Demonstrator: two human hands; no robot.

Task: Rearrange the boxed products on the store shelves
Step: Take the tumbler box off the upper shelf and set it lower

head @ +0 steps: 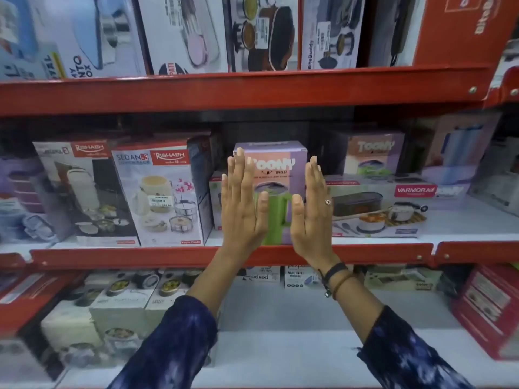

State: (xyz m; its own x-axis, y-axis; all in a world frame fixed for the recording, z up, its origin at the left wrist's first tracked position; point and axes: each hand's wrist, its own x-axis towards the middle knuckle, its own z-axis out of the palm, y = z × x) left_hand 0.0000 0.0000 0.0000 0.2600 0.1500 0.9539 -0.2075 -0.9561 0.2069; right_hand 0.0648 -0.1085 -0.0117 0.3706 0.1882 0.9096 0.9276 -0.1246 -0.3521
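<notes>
We stand before red store shelves and reach both hands to the middle shelf (365, 252). The left hand (243, 203) and the right hand (311, 211) are raised flat, palms turned toward each other, on either side of a purple tumbler box (276, 164) that stands upright at the front edge of the shelf. The fingers (238, 169) of both hands are straight and held close together, not curled; they grip nothing. We cannot tell whether the palms touch the box sides or stand just off them.

The flat, facing palms suit a box too broad for one hand: pressing from both sides lets us square it, slide it or lift it without crushing the card.

Just left of the tumbler box stands a tall lunch-carrier box (165, 197), turned slightly askew, with a darker tall box (84, 192) beside it. To the right lies a low, wide lunch-box carton (393, 209), and a second tumbler box (373, 153) sits on it, further back. We judge that the step in hand is straightening or moving the front tumbler box.
</notes>
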